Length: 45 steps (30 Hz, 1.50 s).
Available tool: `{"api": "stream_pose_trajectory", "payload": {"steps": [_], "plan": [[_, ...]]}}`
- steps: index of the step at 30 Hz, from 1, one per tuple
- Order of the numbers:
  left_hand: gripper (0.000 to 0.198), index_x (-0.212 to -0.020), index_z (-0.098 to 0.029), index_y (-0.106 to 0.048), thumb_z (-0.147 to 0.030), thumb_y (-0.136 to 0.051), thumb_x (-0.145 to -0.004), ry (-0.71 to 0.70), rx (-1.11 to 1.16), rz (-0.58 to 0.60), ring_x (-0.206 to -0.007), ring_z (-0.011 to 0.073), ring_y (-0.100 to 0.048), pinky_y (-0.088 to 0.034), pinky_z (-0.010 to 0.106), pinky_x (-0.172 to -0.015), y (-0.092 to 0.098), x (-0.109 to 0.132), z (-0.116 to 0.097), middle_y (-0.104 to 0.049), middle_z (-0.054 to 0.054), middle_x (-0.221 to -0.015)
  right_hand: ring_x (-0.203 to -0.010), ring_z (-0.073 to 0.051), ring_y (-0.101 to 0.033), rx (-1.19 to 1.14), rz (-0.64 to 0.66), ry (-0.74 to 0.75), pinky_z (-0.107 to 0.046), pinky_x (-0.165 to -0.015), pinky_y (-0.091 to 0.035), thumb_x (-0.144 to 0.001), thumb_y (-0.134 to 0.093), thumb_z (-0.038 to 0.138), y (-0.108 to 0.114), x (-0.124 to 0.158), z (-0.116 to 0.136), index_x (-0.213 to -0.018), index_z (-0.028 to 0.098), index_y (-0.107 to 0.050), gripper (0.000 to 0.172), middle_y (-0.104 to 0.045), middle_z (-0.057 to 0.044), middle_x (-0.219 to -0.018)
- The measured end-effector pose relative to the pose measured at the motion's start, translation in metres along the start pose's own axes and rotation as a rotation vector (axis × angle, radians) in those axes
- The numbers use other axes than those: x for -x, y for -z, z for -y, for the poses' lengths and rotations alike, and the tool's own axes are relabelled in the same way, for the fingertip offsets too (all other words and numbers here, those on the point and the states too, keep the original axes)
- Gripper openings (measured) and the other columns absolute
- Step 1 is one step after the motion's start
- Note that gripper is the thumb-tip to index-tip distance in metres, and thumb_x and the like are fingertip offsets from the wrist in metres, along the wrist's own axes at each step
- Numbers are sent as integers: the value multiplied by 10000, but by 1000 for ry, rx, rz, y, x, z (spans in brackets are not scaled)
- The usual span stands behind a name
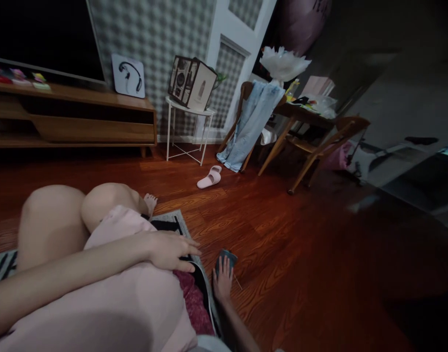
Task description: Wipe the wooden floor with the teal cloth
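My left hand rests palm down on the pale pink cloth over my lap. Its fingers are apart and hold nothing; the tips reach past a dark red velvety cloth. Low on the right, beside the rug, my right hand has its fingers over a small dark teal object at floor level. Most of that object is hidden under the hand, so its kind does not show. A thin light strand or stick pokes out beside it. My bent knees are at the left.
A striped rug lies beneath me on the reddish wood floor. Ahead are a pink slipper, a white side table bearing a printed box, and a wooden TV cabinet. Jeans hang over a chair.
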<state>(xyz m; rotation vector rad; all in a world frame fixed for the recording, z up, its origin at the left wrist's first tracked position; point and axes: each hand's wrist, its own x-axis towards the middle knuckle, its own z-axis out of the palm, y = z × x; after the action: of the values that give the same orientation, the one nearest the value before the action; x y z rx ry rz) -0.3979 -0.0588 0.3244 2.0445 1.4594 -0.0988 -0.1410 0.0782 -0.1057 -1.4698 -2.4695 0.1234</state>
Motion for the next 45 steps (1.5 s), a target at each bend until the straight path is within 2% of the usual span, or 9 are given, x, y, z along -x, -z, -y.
{"api": "stream_pose_trajectory", "payload": {"steps": [5, 10, 15, 20, 28, 32, 36, 41, 45], "plan": [[550, -1469, -251, -500, -503, -488, -981, 17, 2, 25, -1381, 333, -445, -353, 434, -1114, 4, 2, -5, -382, 91, -1571, -1512, -196, -189, -28, 88, 190, -440, -1211, -180, -1001, -242, 477, 10, -32, 0, -1530, 260, -363, 585, -285, -41, -1629], [561, -1485, -249, -478, -507, -478, -987, 24, 16, 32, -1411, 318, -405, -323, 429, -1139, 5, 3, -5, -372, 89, -1578, -1504, -215, -213, 17, 65, -81, -448, -1201, -200, -977, -195, 435, 25, -65, -59, -1514, 179, -398, 628, -310, -87, -1616], [566, -1487, -255, -474, -524, -470, -990, 30, 2, 28, -1415, 308, -401, -313, 421, -1147, 3, 1, -4, -371, 77, -1580, -1498, -248, -220, 46, -34, -304, -500, -1189, -203, -962, -126, 462, 26, -51, -99, -1515, 162, -393, 683, -286, -113, -1622], [553, -1476, -243, -492, -503, -488, -989, 12, 6, 24, -1397, 314, -427, -327, 419, -1138, 3, 1, -4, -388, 90, -1568, -1508, -274, -178, 22, -96, -263, -551, -1184, -188, -966, -136, 517, 11, -15, -66, -1515, 141, -389, 712, -285, -144, -1617], [550, -1474, -237, -492, -495, -474, -989, 9, -12, 36, -1412, 292, -410, -321, 397, -1146, 6, 3, -7, -396, 87, -1565, -1519, -213, -172, -50, 50, 162, -469, -1214, -179, -1000, -261, 475, 1, -10, 19, -1522, 249, -384, 582, -295, -46, -1624], [564, -1479, -224, -487, -492, -478, -983, 21, 2, 41, -1406, 311, -414, -327, 424, -1143, 9, 5, -11, -386, 95, -1570, -1513, -199, -193, -37, 85, 161, -440, -1216, -181, -996, -247, 441, 9, -42, 0, -1517, 245, -395, 576, -313, -41, -1617], [574, -1483, -245, -481, -512, -476, -975, 26, 15, 33, -1415, 310, -400, -319, 423, -1147, 9, 5, -9, -381, 83, -1573, -1511, -216, -193, 21, 45, -93, -464, -1207, -182, -974, -202, 415, 17, -61, -48, -1516, 189, -396, 618, -306, -85, -1618], [575, -1477, -250, -490, -523, -480, -971, 16, 24, 15, -1406, 315, -413, -317, 418, -1146, 4, 3, -3, -383, 86, -1570, -1505, -257, -198, 36, -33, -300, -514, -1193, -193, -955, -136, 453, 16, -43, -88, -1513, 133, -391, 691, -289, -130, -1618], [565, -1459, -235, -514, -516, -491, -970, 3, 28, 8, -1391, 323, -433, -326, 428, -1140, 3, 2, -3, -399, 96, -1559, -1500, -284, -213, 21, -76, -284, -548, -1188, -189, -953, -137, 509, 6, -13, -70, -1502, 138, -413, 719, -319, -142, -1603]]}}
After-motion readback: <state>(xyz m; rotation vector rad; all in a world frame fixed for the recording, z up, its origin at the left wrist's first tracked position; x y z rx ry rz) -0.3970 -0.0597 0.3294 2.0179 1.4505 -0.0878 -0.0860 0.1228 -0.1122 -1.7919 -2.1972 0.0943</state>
